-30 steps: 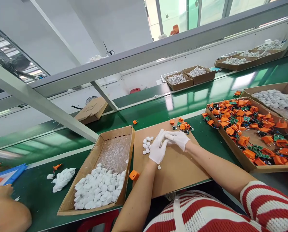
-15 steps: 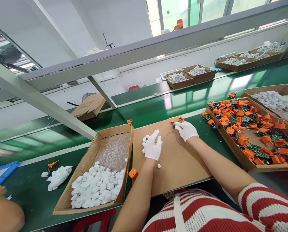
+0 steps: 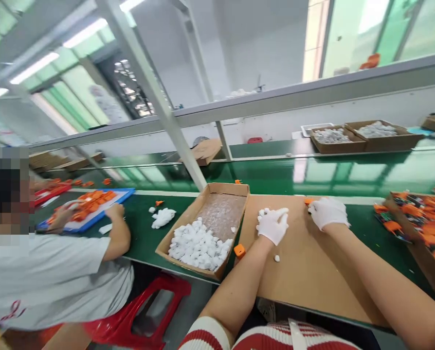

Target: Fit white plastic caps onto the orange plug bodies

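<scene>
My left hand (image 3: 273,226), in a white glove, rests over a small heap of white pieces (image 3: 263,213) on the cardboard sheet (image 3: 305,262). Its thumb and a finger stretch out to the right, with nothing visible between them. At the sheet's far edge, the fingers of my right hand (image 3: 328,214), also gloved, are bent together at an orange plug (image 3: 308,201) with dark parts under it. The glove covers much of that plug. One loose white piece (image 3: 277,258) lies on the sheet near my left wrist.
Left of the sheet stands a cardboard tray (image 3: 245,194) partly filled with white pieces. An orange block (image 3: 239,251) sits beside it. On the right is a box of orange plugs (image 3: 431,223) with circuit boards. A co-worker (image 3: 57,282) sits at left by a blue-edged tray (image 3: 124,195).
The view has swung left, bringing the co-worker into sight. My left hand stays over the white pieces. My right hand stays at the sheet's far edge, now covering more of the plug.
</scene>
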Motion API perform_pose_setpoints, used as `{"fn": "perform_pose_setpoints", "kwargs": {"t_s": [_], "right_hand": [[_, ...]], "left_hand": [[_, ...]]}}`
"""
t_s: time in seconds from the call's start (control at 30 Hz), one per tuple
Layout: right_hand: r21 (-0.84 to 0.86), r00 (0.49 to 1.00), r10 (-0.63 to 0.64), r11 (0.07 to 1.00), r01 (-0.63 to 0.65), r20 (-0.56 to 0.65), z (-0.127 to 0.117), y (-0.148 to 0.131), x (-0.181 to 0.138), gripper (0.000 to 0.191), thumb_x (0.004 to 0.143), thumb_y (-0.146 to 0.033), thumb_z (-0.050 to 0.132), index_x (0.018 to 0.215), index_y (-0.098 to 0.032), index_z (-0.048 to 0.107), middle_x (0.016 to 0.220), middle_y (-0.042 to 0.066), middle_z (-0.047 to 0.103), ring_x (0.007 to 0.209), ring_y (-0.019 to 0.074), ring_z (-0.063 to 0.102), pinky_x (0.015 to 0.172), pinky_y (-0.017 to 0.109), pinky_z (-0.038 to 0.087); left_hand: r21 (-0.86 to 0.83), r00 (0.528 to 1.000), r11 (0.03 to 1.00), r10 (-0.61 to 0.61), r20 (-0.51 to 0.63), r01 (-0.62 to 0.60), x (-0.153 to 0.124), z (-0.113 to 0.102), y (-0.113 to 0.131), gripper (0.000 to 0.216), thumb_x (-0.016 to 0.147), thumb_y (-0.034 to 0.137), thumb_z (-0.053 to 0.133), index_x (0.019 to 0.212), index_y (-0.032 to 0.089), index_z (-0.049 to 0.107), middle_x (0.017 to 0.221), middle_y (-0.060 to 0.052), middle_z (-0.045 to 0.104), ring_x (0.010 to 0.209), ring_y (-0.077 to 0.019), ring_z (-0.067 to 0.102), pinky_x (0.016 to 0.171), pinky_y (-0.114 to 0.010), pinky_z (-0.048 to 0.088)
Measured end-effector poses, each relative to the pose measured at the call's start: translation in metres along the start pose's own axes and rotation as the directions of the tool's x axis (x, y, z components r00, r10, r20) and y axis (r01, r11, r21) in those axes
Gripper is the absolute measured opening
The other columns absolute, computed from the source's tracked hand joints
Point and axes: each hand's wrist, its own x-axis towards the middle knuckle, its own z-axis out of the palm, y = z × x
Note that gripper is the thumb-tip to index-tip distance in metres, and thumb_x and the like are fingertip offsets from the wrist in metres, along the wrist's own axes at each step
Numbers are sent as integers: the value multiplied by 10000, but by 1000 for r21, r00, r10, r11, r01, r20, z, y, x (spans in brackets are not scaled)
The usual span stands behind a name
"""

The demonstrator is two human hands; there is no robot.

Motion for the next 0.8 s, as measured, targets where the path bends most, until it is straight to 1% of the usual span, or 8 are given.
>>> {"fn": "perform_pose_setpoints", "kwargs": {"t_s": [0.1,0.23,0.33,0.43,0.53,0.67,0.73,0.8], "right_hand": [[17,993,26,1000,-24,-115,1,4,-6,364,908,-382,421,868,-293,772,914,121,689,844,301,621,646,374,376],[28,993,5,1000,-2,-121,23,13,4,271,837,-348,505,835,-319,775,846,183,686,777,315,624,644,446,357],[38,981,-54,997,62,-185,43,19,21,226,761,-314,545,649,-301,741,760,209,687,661,299,625,605,468,346],[11,965,-110,993,116,-238,52,22,29,323,692,-322,554,373,-279,571,639,221,656,565,267,603,554,460,348],[44,977,-187,980,192,-98,47,19,24,323,691,-343,543,372,-303,575,628,181,675,513,232,596,568,455,366],[56,971,-193,981,187,139,28,4,8,301,681,-340,585,380,-342,585,663,114,715,598,242,643,678,461,384],[47,976,-138,990,131,171,22,0,2,335,673,-358,613,344,-335,553,679,125,716,648,267,651,683,458,381],[137,990,-85,988,69,116,25,3,-2,332,679,-416,627,358,-348,573,672,151,702,600,283,630,618,453,373]], "left_hand": [[-86,1000,996,17,-15,-18,-1,6,2,320,896,387,500,1104,325,735,899,-19,713,935,-181,590,892,-272,460],[-197,992,978,85,94,-65,-5,15,3,377,892,377,491,1190,282,700,729,6,706,656,-149,591,718,-258,505],[-155,966,964,234,109,-216,-7,18,2,353,871,325,522,1170,296,705,822,8,733,779,-171,643,805,-266,511],[-118,941,943,322,104,-310,-6,17,0,332,863,311,537,1150,321,702,999,27,740,943,-177,657,901,-261,494],[-110,934,937,342,99,-332,-4,16,-1,345,884,321,502,1176,300,685,1086,22,728,978,-171,655,928,-253,481],[-102,927,939,341,157,-328,-4,17,-2,361,881,329,493,1186,308,683,941,10,737,837,-193,654,843,-297,508],[-168,928,941,322,188,-293,-5,22,-1,351,874,311,501,1165,344,696,882,14,727,809,-189,640,837,-298,503],[-329,951,929,241,192,-169,-7,27,1,324,870,310,519,1121,352,719,879,11,723,812,-177,634,869,-290,493]]}}
